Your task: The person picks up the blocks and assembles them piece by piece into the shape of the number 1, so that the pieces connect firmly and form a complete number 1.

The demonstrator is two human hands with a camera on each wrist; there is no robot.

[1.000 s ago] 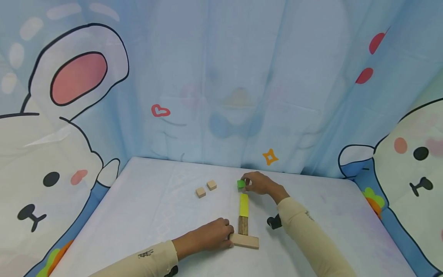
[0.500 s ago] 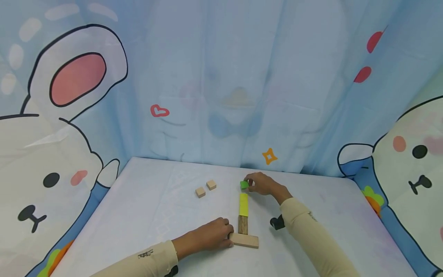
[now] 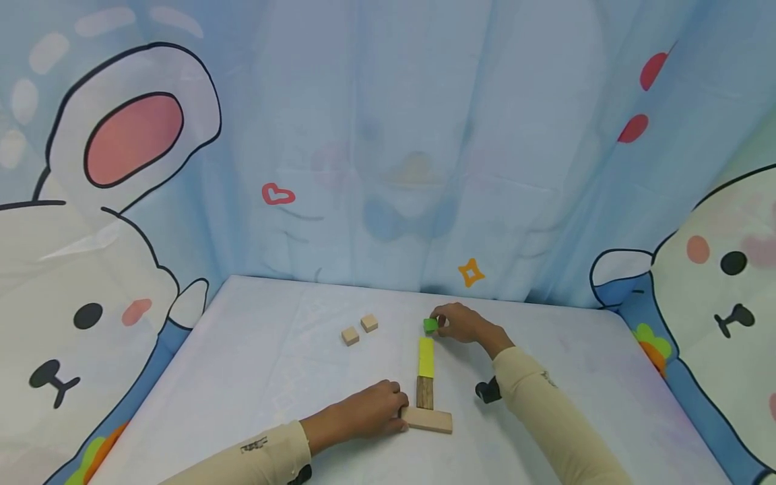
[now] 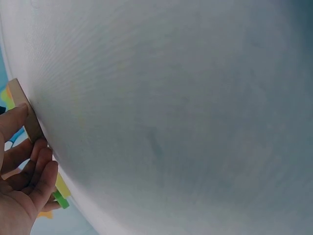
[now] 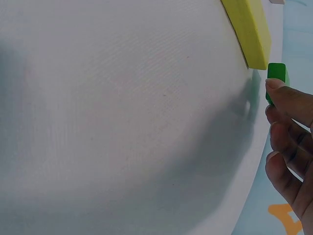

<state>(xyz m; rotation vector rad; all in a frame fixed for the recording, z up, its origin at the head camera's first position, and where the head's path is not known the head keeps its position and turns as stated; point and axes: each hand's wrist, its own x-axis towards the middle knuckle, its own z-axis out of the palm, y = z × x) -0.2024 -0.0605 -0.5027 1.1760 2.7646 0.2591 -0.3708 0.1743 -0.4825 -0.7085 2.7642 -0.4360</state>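
Note:
My right hand [image 3: 463, 323] pinches a small green block [image 3: 430, 325] between thumb and fingers. In the right wrist view the green block [image 5: 276, 72] is beside the far end of a yellow block [image 5: 249, 32], a small gap between them. From the head, the yellow block [image 3: 426, 358] lies in line with a dark wood-grained block [image 3: 425, 393], which meets the middle of a pale wooden plank [image 3: 428, 419] laid crosswise. My left hand [image 3: 366, 412] holds the plank's left end, thumb on the near side and fingers on the far side.
Two pale wooden cubes, a nearer one [image 3: 349, 335] and a farther one [image 3: 369, 322], lie left of the row of blocks. A white cloth [image 3: 261, 364] covers the table. Behind it hangs a blue curtain [image 3: 339, 135] printed with cartoon animals.
My right hand has shifted a little to the right and nearer with the green block, bringing it over the line of the row. The left hand stays on the plank.

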